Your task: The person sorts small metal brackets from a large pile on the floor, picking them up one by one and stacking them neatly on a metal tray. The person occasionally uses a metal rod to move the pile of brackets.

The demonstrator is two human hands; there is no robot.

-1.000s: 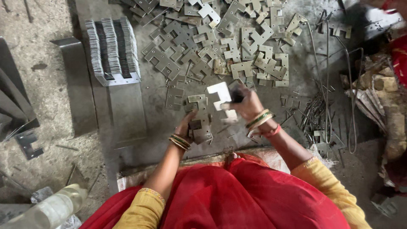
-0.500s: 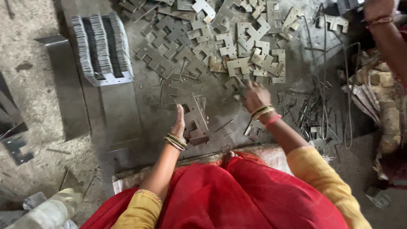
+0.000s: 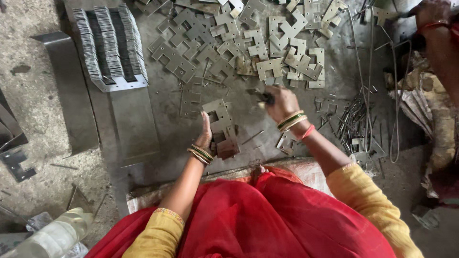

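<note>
My left hand (image 3: 206,132) rests against the left edge of a notched metal plate (image 3: 218,116) that lies on top of a small stack of like plates (image 3: 226,142) on the grey floor. My right hand (image 3: 281,102) is closed around a small dark piece (image 3: 264,97), just below a big loose heap of flat notched plates (image 3: 248,45). Both wrists wear bangles. Red cloth covers my lap at the bottom of the view.
A neat row of plates stands on edge in a metal tray (image 3: 111,48) at upper left. A long bent metal strip (image 3: 69,91) lies left of it. Thin rods and wire (image 3: 356,122) lie right. Another person's arm (image 3: 437,33) reaches in at the top right. A plastic bottle (image 3: 50,237) sits bottom left.
My right hand let go of the pale plate it held up a second ago, reached toward the heap and closed on a small dark piece. My left hand shifted onto the stacked plate.
</note>
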